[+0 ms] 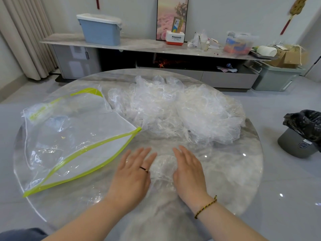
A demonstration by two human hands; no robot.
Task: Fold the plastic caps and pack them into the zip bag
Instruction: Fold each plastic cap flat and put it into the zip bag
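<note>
A heap of crumpled clear plastic caps (175, 108) lies on the far half of the round marble table (234, 173). One clear cap (163, 168) is spread flat near the front, between my hands. My left hand (133, 173) and my right hand (188, 169) rest on its two sides with fingers straight, palms down. A large clear zip bag (73, 136) with a lime-green zipper edge lies on the left, its mouth gaping toward the middle of the table.
A grey bin with a black liner (302, 134) stands on the floor to the right. Behind the table runs a low cabinet carrying a blue lidded box (100, 30), a white box and clutter. Curtains hang at the far left.
</note>
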